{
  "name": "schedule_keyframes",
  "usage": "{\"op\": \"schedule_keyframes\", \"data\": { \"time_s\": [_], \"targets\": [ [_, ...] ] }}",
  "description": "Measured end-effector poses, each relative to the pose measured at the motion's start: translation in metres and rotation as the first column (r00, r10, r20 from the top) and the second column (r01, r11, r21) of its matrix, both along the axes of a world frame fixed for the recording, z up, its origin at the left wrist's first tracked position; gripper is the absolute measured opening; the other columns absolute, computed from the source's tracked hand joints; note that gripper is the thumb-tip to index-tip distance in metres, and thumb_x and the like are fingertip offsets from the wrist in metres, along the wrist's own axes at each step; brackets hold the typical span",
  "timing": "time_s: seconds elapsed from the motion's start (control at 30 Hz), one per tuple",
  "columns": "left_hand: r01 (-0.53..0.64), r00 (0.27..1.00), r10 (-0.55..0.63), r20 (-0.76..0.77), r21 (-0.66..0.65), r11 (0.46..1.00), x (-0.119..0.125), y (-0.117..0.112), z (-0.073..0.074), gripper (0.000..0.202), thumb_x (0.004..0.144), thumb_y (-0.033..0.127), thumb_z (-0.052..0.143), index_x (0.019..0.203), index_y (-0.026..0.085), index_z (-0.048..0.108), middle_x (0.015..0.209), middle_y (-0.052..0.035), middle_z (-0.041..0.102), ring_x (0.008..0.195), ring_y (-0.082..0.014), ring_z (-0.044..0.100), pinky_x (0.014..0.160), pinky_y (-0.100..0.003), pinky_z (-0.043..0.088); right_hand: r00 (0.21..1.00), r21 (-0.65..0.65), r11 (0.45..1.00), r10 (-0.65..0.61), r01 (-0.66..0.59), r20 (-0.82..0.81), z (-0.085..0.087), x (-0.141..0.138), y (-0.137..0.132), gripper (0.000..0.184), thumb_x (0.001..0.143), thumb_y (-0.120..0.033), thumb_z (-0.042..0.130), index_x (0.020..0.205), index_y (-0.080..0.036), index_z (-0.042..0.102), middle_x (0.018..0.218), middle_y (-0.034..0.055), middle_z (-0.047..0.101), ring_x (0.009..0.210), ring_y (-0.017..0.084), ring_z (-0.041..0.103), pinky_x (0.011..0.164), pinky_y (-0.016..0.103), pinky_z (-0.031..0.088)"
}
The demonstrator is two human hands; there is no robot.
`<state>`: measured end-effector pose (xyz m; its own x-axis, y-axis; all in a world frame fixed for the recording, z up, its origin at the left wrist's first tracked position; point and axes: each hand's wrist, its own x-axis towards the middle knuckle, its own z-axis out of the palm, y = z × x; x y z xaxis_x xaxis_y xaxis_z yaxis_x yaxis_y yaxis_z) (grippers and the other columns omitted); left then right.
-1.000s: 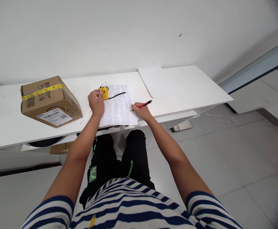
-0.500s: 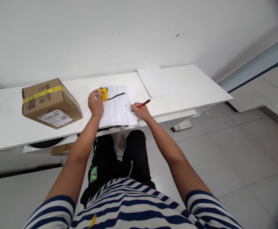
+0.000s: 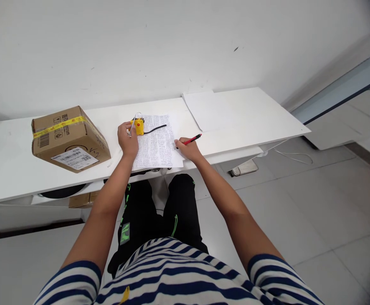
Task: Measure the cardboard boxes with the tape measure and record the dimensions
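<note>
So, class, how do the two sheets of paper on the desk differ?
The written sheet is covered in handwriting; the blank sheet is plain. The left hand, holding a yellow gadget, and the red pen in the right hand touch the written sheet; the blank sheet lies farther right, untouched. Both are white, flat on the desk.

Your only view comes from the camera on your head, looking forward and steeply down over your striped shirt [image 3: 172,279] and forearms [image 3: 108,203]. It sits well back from the white desk [image 3: 235,114], so your left hand [image 3: 128,140] and right hand [image 3: 187,148] show small at mid-frame, wall [image 3: 140,42] above, tiled floor [image 3: 315,203] at right.
</note>
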<state>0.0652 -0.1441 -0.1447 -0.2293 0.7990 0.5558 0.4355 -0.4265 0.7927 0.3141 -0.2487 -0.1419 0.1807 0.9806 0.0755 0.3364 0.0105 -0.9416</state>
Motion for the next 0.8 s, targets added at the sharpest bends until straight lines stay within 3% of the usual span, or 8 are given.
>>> {"op": "schedule_keyframes", "data": {
  "time_s": [0.53,0.67,0.8],
  "targets": [
    [-0.021,1.0,0.021,0.012,0.027,0.999,-0.001,0.003,-0.002,0.01,0.1,0.034,0.064,0.101,0.025,0.06,0.119,-0.0087,0.063,0.118,-0.0233,0.061,0.103,-0.039,0.051,0.998,0.009,0.999,-0.054,0.053,0.015,-0.002,0.0,0.002,0.043,0.084,-0.039,0.058,0.057,-0.026,0.026,0.058,-0.0036,0.032,0.062,0.014,0.031,0.061,0.031,0.027],
    [-0.023,1.0,0.023,-0.001,0.018,1.0,-0.002,-0.004,-0.001,0.009,0.098,0.034,0.065,0.102,0.025,0.063,0.117,-0.0091,0.066,0.117,-0.0248,0.062,0.104,-0.041,0.05,1.0,-0.024,1.0,-0.01,0.01,0.021,0.0,0.004,0.004,0.037,0.082,-0.045,0.059,0.056,-0.025,0.042,0.058,-0.0036,0.04,0.062,0.015,0.04,0.063,0.031,0.034],
    [0.005,0.996,0.001,-0.085,0.071,0.997,-0.005,-0.016,0.002,0.011,0.097,0.032,0.064,0.103,0.024,0.068,0.118,-0.0114,0.07,0.118,-0.0277,0.063,0.109,-0.046,0.048,0.998,-0.047,0.998,-0.048,0.047,-0.036,0.001,0.006,0.006,0.043,0.086,-0.063,0.057,0.071,-0.023,0.064,0.057,-0.0022,0.05,0.065,0.019,0.051,0.067,0.033,0.044]
  ]
}}
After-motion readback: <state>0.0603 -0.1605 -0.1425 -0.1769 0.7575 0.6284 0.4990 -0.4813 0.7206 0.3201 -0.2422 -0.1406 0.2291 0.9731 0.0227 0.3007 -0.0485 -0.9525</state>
